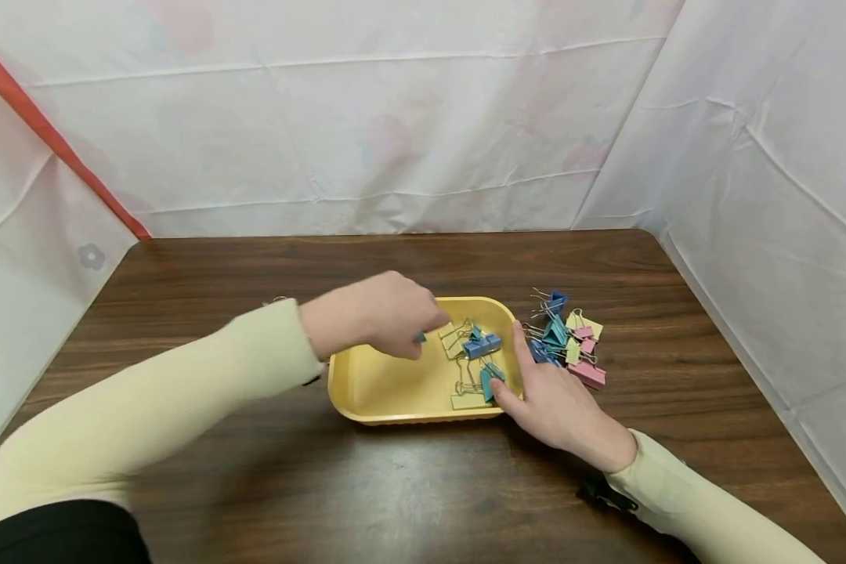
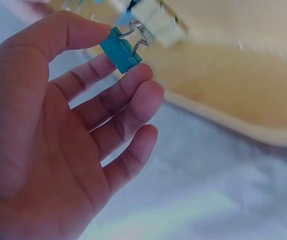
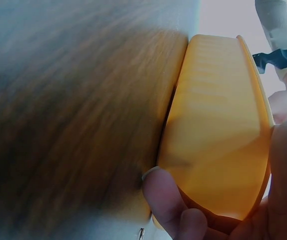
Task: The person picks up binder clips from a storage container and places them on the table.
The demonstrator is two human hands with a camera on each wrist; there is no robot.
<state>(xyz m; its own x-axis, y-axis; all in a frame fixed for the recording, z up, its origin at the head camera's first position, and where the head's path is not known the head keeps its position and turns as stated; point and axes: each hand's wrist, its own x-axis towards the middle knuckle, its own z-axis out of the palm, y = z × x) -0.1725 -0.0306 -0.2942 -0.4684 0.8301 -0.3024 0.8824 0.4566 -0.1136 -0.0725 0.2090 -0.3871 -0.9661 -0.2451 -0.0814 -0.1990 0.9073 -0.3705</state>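
My left hand (image 1: 384, 313) is over the middle of a yellow plastic tray (image 1: 423, 417). Between its thumb and fingertips it pinches a small teal binder clip (image 2: 121, 52) with silver wire handles. My right hand (image 1: 560, 403) grips the tray's right end, thumb over the rim and curled fingers under the outer wall in the right wrist view. Inside the tray's right half lie several binder clips, among them a blue clip (image 1: 482, 345), a teal clip (image 1: 490, 376) near my right thumb and a pale yellow clip (image 1: 470, 401).
Just right of the tray, a loose pile of binder clips rests on the dark wooden table (image 1: 324, 486), with a pink clip (image 1: 587, 374), a teal clip (image 1: 554, 332) and a blue clip (image 1: 555, 302). White curtain sheeting (image 1: 395, 117) stands behind and at both sides.
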